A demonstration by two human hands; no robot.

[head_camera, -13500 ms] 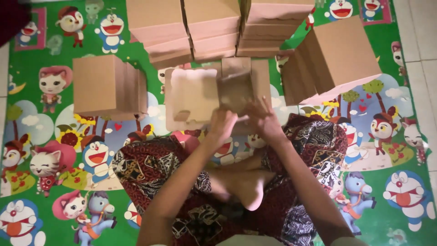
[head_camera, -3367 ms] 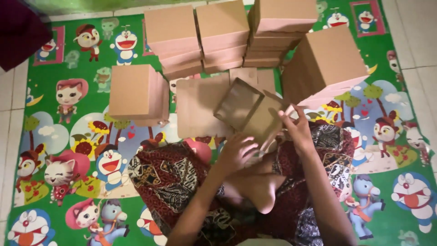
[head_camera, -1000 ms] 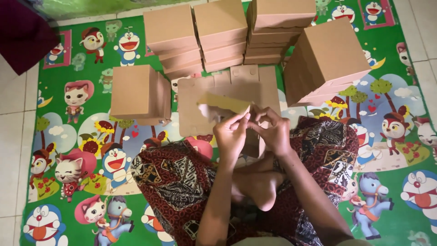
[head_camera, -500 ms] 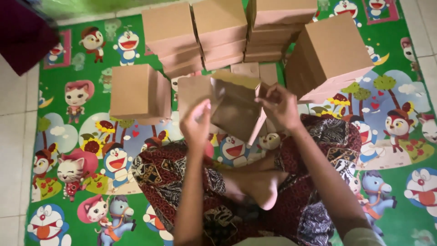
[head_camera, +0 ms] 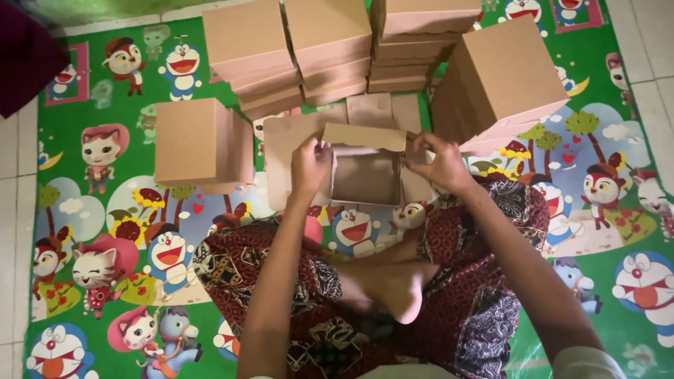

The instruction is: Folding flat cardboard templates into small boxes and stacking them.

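Hands (head_camera: 309, 165), brown open box (head_camera: 365, 175), stacked boxes (head_camera: 330, 42)

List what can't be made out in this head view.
- Box side walls: covered by left hand and right hand.
- Flat cardboard under it: count unclear, overlapped.
- Back box stacks: tops cut by upper edge.
- Dark cloth: cut by left edge, kind unclear.

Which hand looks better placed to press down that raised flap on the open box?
Probably the right hand: its fingers already pinch the raised flap at its right end. The left hand grips the left wall of the half-folded box, seemingly steadying it.
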